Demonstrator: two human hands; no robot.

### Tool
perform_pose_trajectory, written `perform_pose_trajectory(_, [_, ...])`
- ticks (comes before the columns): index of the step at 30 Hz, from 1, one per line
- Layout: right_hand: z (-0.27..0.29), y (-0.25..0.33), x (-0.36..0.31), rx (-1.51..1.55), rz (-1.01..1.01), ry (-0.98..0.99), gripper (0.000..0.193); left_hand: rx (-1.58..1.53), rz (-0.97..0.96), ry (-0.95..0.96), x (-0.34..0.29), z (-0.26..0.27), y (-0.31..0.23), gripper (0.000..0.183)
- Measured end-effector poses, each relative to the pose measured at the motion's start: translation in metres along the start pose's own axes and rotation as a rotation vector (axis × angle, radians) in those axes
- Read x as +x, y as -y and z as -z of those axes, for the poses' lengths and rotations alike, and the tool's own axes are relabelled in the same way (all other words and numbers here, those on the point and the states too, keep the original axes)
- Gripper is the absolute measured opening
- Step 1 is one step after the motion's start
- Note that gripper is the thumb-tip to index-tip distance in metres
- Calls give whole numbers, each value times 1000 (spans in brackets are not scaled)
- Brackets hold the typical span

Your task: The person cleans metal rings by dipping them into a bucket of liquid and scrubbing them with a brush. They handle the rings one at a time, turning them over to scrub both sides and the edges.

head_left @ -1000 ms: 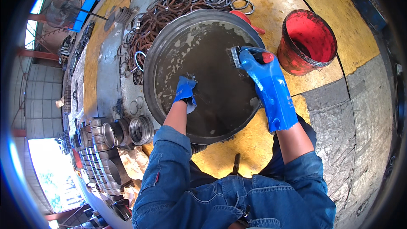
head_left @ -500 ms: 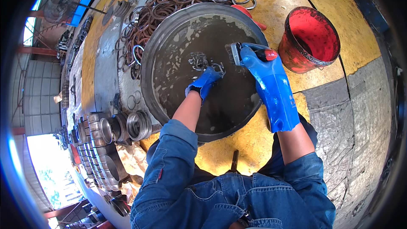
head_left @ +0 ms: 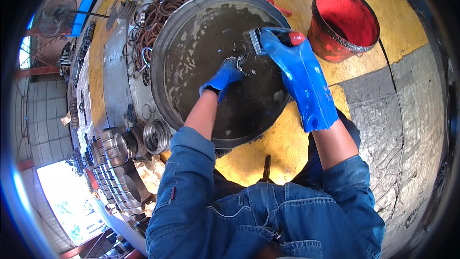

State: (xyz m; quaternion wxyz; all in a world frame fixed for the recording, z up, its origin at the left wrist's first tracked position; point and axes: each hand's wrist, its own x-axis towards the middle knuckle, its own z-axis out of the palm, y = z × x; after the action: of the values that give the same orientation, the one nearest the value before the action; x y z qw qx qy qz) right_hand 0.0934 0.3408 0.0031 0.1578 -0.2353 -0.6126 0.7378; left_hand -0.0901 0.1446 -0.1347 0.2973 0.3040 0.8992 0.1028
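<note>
I've the right hand (head_left: 288,63) clenched on the brush (head_left: 256,42), right side of the tub (head_left: 158,76), long axis crosswise. Left hand (head_left: 224,77) sits mid-tub, brush to its upper right; fingertips in murky water (head_left: 256,100), can't tell grip.

Round fan (head_left: 57,15) beside a long blue object (head_left: 86,9), red bucket (head_left: 326,37) on yellow flooring (head_left: 402,24).

The left hand (head_left: 224,77) seems partly hidden by murky liquid (head_left: 235,108), its grip unclear
</note>
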Motion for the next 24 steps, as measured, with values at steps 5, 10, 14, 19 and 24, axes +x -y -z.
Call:
perform_pose_trajectory(5, [-6, 2, 1, 19, 5, 21, 23, -232, -16, 199, -25, 17, 12, 48])
perform_pose_trajectory(10, [-9, 3, 7, 14, 22, 24, 23, -317, -114, 235, -54, 34, -6, 49])
perform_pose_trajectory(14, [-18, 8, 18, 6, 41, 35, 22, -297, -89, 253, -64, 30, 14, 48])
perform_pose_trajectory(19, [-32, 0, 33, -181, -54, 99, 22, 12, -99, 5, -97, 13, 10, 39])
perform_pose_trajectory(24, [-47, -51, 34, -511, -140, 114, 28, -23, 13, 57, -122, 33, 16, 38])
